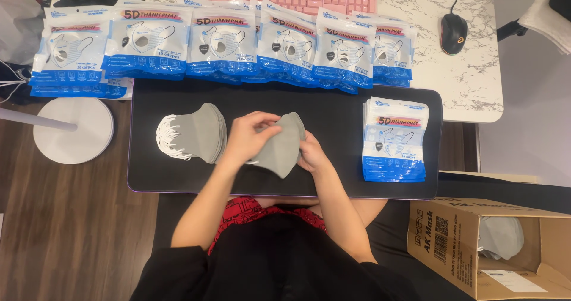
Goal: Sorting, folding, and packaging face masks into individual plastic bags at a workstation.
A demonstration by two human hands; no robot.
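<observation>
On the mat: a black rectangular desk mat (333,108) lies across the dark desk, with both hands working over its middle.
Left hand: the left hand (248,136) is closed over the top of a small bundle of folded grey face masks (281,149), fingers curled onto its upper edge.
Right hand: the right hand (310,153) grips the same bundle from its right side, thumb pressed on the fabric.
Bundle: held just above the mat's centre, tilted, point downward.
Spare stack: a fanned stack of grey masks with white ear loops (193,134) rests just beside the left hand.
Empty bags: a pile of blue-and-white plastic pouches (394,140) sits at the mat's right end.
Filled row: a row of sealed blue-and-white mask packets (220,42) lines the far edge.
Box: an open brown cardboard carton (464,241) holds more grey masks, lower right.
</observation>
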